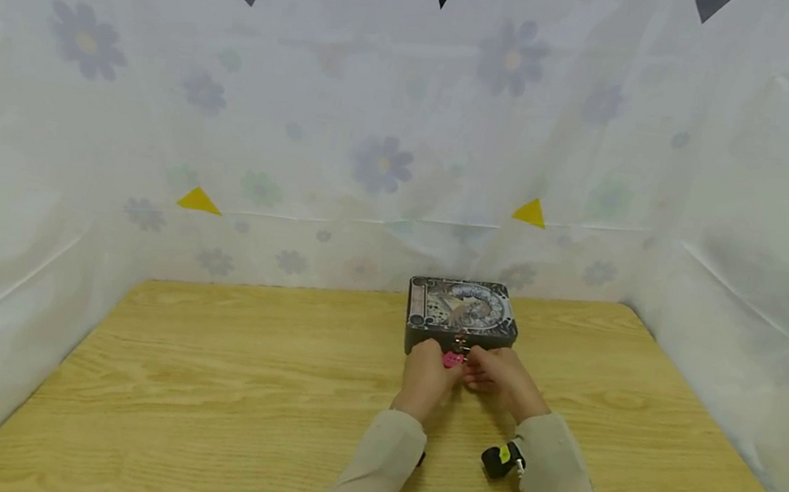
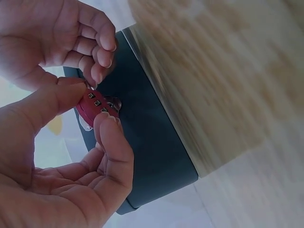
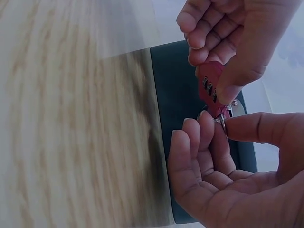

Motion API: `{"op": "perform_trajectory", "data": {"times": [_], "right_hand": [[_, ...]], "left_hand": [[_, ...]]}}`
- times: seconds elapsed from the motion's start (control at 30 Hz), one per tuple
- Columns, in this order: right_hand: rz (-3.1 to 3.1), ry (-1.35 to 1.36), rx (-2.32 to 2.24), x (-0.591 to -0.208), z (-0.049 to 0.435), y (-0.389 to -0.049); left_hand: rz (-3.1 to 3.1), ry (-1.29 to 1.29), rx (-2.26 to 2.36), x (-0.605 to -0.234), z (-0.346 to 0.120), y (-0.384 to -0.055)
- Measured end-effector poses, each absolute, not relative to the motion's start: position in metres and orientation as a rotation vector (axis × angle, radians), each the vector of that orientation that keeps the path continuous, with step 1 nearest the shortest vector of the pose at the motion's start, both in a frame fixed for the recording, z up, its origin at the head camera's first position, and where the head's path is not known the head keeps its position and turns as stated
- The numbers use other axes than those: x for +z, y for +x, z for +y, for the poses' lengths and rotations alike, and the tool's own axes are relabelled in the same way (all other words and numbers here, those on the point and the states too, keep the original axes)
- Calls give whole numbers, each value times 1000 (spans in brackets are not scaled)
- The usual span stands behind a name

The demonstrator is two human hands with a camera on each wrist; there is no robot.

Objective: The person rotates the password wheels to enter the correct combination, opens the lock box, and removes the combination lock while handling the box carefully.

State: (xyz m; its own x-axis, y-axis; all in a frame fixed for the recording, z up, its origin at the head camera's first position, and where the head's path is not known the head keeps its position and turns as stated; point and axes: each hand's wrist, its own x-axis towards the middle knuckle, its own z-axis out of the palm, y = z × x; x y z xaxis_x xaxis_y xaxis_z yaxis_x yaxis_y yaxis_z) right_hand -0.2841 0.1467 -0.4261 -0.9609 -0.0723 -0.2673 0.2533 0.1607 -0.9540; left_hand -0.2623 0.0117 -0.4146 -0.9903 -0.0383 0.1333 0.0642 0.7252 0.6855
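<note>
A dark tin box (image 1: 427,340) with an ornate printed lid sits near the table's back edge, its metal clasp (image 2: 114,102) facing the person. Right in front of that clasp is a small red combination padlock (image 2: 90,110) with three number dials. My left hand (image 1: 425,378) pinches the padlock's body between thumb and fingertips. From the other side, my right hand (image 1: 506,377) pinches the thin metal shackle (image 3: 223,124) at the padlock's end with thumb and index finger. Its other fingers curl loosely beside the box front. Fingers partly cover the shackle and clasp.
The wood-grain table (image 1: 208,388) runs up to a white flowered sheet (image 1: 288,139) at the back and sides. A black wrist camera (image 1: 499,461) sticks out from the right sleeve. Black and yellow triangles mark the sheet.
</note>
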Motion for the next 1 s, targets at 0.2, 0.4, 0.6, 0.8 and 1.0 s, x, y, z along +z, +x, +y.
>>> {"op": "perform_trajectory", "data": {"times": [0.2,0.4,0.6,0.8,1.0], "right_hand": [[2212,69,-1815,-422,156,-283],[2233,-4,-1767,-411,162,-281],[2277,-19,-1751,-404,161,-277],[2358,-20,-1717,-397,158,-273],[2383,-40,-1715,-391,160,-271]], "left_hand": [[-2808,-54,-1157,-413,12,-260],[-2801,-84,-1241,-406,12,-258],[-2811,-92,-1293,-401,9,-257],[-2773,-148,-1295,-396,6,-257],[-2743,-177,-1313,-389,4,-256]]}}
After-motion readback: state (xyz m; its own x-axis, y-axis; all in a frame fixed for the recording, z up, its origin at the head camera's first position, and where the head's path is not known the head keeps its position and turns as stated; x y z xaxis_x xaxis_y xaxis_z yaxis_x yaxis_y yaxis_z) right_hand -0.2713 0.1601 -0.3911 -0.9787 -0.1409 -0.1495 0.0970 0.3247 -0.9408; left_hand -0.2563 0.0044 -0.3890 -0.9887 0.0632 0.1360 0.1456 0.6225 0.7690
